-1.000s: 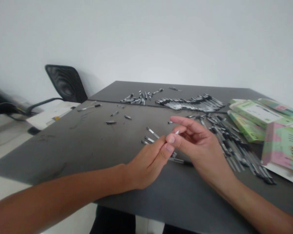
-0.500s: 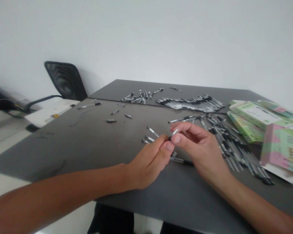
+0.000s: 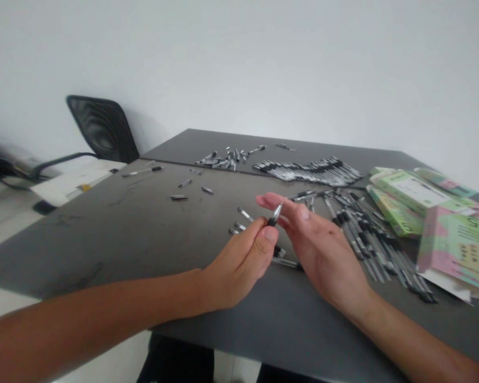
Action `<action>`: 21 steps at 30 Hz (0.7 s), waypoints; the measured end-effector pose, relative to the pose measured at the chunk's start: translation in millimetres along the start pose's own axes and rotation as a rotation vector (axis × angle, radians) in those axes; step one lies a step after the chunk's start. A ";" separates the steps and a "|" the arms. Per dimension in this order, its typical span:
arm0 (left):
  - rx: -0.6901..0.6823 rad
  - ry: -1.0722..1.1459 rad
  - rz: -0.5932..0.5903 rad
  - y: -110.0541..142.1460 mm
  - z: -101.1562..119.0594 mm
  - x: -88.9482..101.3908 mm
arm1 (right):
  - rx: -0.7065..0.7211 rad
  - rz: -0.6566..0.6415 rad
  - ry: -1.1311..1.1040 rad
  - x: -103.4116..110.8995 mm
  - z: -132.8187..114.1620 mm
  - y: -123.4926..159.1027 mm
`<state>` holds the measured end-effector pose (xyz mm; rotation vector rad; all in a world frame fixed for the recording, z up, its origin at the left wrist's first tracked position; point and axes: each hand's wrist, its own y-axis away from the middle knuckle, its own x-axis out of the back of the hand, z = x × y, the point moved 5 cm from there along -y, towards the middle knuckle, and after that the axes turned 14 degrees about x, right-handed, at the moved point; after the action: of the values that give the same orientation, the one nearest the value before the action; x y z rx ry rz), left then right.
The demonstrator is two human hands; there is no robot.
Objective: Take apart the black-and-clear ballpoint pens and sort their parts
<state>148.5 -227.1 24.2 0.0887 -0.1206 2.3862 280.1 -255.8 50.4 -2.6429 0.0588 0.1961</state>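
My left hand (image 3: 241, 263) is closed on a pen (image 3: 274, 215), its clear pointed tip and black grip sticking up past the thumb. The rest of that pen is hidden in the hand. Just right of the tip, my right hand (image 3: 327, 247) is open, fingers stretched out and close to the tip; whether they touch it I cannot tell. Clear ends of several pens (image 3: 245, 214) show behind my left hand, and another pen (image 3: 286, 262) lies below the gap between the hands. To the right, a loose pile of pens (image 3: 377, 242) covers the table (image 3: 143, 234).
Farther back lies a slanting row of pens (image 3: 309, 170), with a heap of small clear-and-black parts (image 3: 227, 158) to its left. Several short pieces (image 3: 207, 190) are scattered at centre-left. Green and pink boxes (image 3: 455, 244) stack up at right. A black mesh chair (image 3: 104, 130) stands at left.
My right fingers have let go of the pen's tip and straightened, with the hand turning palm-inward beside it. The tip now shows clearly above my left thumb. The view has shifted slightly.
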 end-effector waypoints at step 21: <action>-0.008 -0.043 -0.026 -1.5 -5.9 -4.6 | -0.082 0.039 -0.019 2.8 7.9 0.3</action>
<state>152.7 -228.4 18.0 0.1367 -0.1489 2.3582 281.8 -252.4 42.9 -2.7229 0.0986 0.2413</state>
